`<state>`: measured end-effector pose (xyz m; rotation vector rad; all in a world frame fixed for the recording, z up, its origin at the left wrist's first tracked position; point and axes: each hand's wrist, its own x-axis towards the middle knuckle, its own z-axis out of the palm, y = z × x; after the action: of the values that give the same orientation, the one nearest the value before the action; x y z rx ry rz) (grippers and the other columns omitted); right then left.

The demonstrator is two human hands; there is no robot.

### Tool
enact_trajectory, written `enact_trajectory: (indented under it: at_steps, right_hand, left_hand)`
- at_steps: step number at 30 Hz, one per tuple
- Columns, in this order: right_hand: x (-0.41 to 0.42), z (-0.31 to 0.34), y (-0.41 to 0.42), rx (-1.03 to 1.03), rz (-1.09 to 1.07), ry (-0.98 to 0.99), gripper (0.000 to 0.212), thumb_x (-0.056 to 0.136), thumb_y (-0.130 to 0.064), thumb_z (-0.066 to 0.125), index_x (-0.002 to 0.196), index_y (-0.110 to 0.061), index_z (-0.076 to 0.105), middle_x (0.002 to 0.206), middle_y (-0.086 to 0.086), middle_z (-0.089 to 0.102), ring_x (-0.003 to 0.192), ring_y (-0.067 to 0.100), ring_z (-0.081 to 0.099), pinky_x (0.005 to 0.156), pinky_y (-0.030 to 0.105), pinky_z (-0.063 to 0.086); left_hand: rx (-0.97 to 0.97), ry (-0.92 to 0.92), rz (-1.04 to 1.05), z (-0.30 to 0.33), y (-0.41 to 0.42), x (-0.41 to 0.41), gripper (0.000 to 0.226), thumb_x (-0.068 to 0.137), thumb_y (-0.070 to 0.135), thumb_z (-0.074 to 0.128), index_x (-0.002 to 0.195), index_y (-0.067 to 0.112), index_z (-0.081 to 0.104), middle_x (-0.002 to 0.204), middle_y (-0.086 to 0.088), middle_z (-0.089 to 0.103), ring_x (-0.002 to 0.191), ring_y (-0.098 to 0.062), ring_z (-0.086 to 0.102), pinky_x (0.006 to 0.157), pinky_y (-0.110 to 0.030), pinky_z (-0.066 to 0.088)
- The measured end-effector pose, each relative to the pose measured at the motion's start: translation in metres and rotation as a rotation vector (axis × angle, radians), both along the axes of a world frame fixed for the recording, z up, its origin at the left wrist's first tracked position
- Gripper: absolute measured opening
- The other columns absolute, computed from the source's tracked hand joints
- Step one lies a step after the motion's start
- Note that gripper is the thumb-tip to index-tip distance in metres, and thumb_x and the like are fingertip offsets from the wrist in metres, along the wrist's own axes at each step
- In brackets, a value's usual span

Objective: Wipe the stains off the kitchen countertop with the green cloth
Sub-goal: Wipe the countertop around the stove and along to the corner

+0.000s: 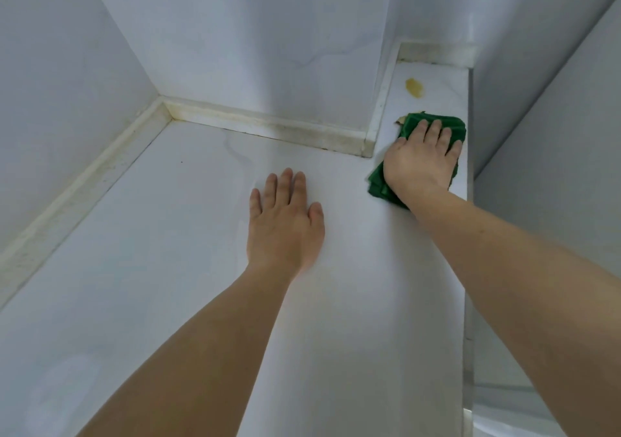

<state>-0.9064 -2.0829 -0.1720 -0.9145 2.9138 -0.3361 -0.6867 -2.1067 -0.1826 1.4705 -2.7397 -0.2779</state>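
Observation:
My right hand (pixel 421 157) presses flat on the folded green cloth (pixel 416 123), holding it down on the narrow right-hand strip of the white countertop (pixel 188 235). A yellowish stain (pixel 415 87) lies on that strip just beyond the cloth. A small brownish smear (pixel 400 121) shows at the cloth's far left edge. My left hand (pixel 285 221) rests palm down on the wide part of the countertop, fingers slightly spread, holding nothing.
White walls enclose the counter at the left and back, and a wall column (pixel 268 50) juts out between the two counter sections. A grimy white skirting (pixel 268 129) runs along the wall. The counter's right edge (pixel 468 268) drops off beside a grey panel.

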Motion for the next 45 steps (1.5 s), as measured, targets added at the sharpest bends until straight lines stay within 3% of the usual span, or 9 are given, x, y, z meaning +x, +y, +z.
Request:
enact_trajectory:
  at_steps: [5, 10, 20, 22, 25, 27, 31, 37, 45]
  right_hand:
    - [0.029, 0.004, 0.047, -0.024, 0.221, 0.031, 0.058, 0.101, -0.033, 0.016, 0.155, -0.01, 0.012, 0.162, 0.006, 0.01, 0.149, 0.023, 0.005, 0.121, 0.041, 0.001]
    - [0.061, 0.005, 0.106, 0.079, 0.228, 0.019, 0.059, 0.101, -0.039, 0.013, 0.156, -0.017, 0.005, 0.163, 0.002, 0.0, 0.149, 0.022, -0.003, 0.121, 0.04, -0.003]
    - [0.027, 0.001, 0.065, 0.092, 0.311, 0.052, 0.061, 0.1, -0.036, 0.016, 0.155, -0.014, 0.003, 0.163, 0.004, -0.001, 0.149, 0.023, -0.002, 0.121, 0.043, 0.0]
    - [0.013, 0.004, 0.051, 0.091, 0.369, 0.048, 0.061, 0.1, -0.036, 0.016, 0.155, -0.015, 0.004, 0.163, 0.003, 0.0, 0.149, 0.022, -0.001, 0.121, 0.041, 0.0]
    - [-0.012, 0.004, 0.025, 0.07, 0.448, 0.049, 0.059, 0.1, -0.036, 0.017, 0.156, -0.018, 0.006, 0.163, 0.0, 0.001, 0.149, 0.018, -0.001, 0.121, 0.039, -0.001]
    - [-0.026, 0.004, 0.012, 0.067, 0.484, 0.05, 0.059, 0.101, -0.035, 0.017, 0.155, -0.019, 0.006, 0.163, -0.002, 0.002, 0.149, 0.017, 0.0, 0.121, 0.038, -0.001]
    - [-0.052, 0.003, -0.012, 0.061, 0.512, 0.051, 0.057, 0.101, -0.035, 0.018, 0.156, -0.019, 0.008, 0.163, -0.003, 0.003, 0.149, 0.015, 0.0, 0.121, 0.037, 0.0]
    - [-0.103, 0.004, -0.05, 0.047, 0.554, 0.041, 0.055, 0.102, -0.032, 0.021, 0.155, -0.02, 0.011, 0.163, -0.002, 0.005, 0.149, 0.016, 0.004, 0.121, 0.036, 0.003]
    - [-0.116, 0.003, -0.063, 0.039, 0.518, 0.052, 0.056, 0.102, -0.033, 0.019, 0.155, -0.017, 0.012, 0.163, 0.0, 0.007, 0.149, 0.018, 0.005, 0.121, 0.038, 0.005]
  left_hand:
    - [0.019, -0.011, -0.001, 0.004, -0.001, 0.0, 0.063, 0.102, 0.043, 0.01, 0.158, 0.02, -0.005, 0.166, 0.001, -0.009, 0.152, -0.019, -0.013, 0.123, -0.044, -0.006]
    - [0.028, -0.017, -0.01, 0.009, 0.002, 0.002, 0.063, 0.102, 0.043, 0.012, 0.158, 0.019, -0.003, 0.166, 0.0, -0.007, 0.152, -0.02, -0.011, 0.123, -0.044, -0.005]
    - [0.03, -0.08, -0.023, 0.009, 0.001, -0.004, 0.063, 0.102, 0.041, 0.011, 0.158, 0.015, -0.004, 0.166, -0.005, -0.006, 0.152, -0.026, -0.009, 0.123, -0.044, -0.006]
    - [-0.078, -0.1, -0.151, 0.016, -0.005, -0.006, 0.062, 0.1, 0.035, 0.016, 0.156, 0.008, 0.012, 0.163, -0.013, 0.014, 0.15, -0.031, 0.011, 0.124, -0.042, 0.0]
    - [-0.245, 0.001, -0.61, 0.023, -0.02, -0.021, 0.057, 0.094, 0.028, 0.029, 0.143, 0.004, 0.044, 0.141, -0.013, 0.048, 0.129, -0.031, 0.046, 0.119, -0.04, 0.026]
    - [-0.243, 0.028, -0.855, 0.019, -0.026, -0.033, 0.055, 0.092, 0.027, 0.033, 0.139, 0.004, 0.05, 0.136, -0.012, 0.054, 0.124, -0.03, 0.051, 0.113, -0.038, 0.037]
    - [-0.184, -0.011, -0.986, 0.018, -0.041, -0.059, 0.06, 0.094, 0.031, 0.03, 0.147, 0.005, 0.04, 0.149, -0.013, 0.044, 0.139, -0.027, 0.038, 0.12, -0.032, 0.021]
    - [-0.002, -0.066, -0.988, 0.009, -0.064, -0.074, 0.069, 0.096, 0.044, 0.016, 0.159, 0.018, 0.001, 0.167, 0.001, -0.002, 0.151, -0.009, -0.01, 0.124, -0.034, 0.001]
    - [0.015, -0.069, -1.018, 0.008, -0.068, -0.076, 0.066, 0.099, 0.042, 0.016, 0.159, 0.018, 0.002, 0.167, 0.001, -0.001, 0.151, -0.009, -0.011, 0.124, -0.037, 0.004]
